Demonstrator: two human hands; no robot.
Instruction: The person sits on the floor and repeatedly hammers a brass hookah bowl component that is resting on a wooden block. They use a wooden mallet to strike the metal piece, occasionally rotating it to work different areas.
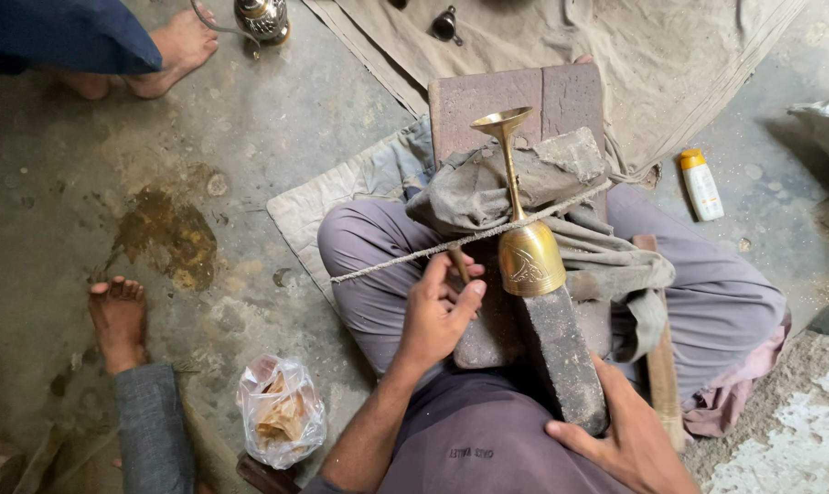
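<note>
1. Brass first: the brass goblet [524, 240] lies in the middle of the frame, cup toward us and flared foot pointing to the upper centre, its stem resting over a grey cloth bundle [487, 187].
2. The cup end sits on top of a dark stone block [565, 361] that slopes down toward the lower centre.
3. A thin cord [405, 256] runs from the left across the lap and crosses the stem of the goblet just above the cup.
4. Our left hand [440, 316], just left of centre, has its grip curled shut around a slim wooden-handled tool [460, 265], with the tool's tip just beside the cup.
5. Our right hand [629, 434], at the lower right, lies flat with fingers spread against the lower end of the stone block, bracing it rather than clasping it.
6. We sit cross-legged on the concrete floor [94, 174], with a brick-coloured slab [524, 96] behind the goblet at the upper centre.
7. A wooden stick [659, 366] lies along the right thigh.
8. A small white bottle with a yellow cap [700, 185] stands out at the right.
9. A crumpled plastic bag [282, 412] sits at the lower left.
10. Other people's bare feet show at the upper left [172, 50] and at the left edge [119, 320].
</note>
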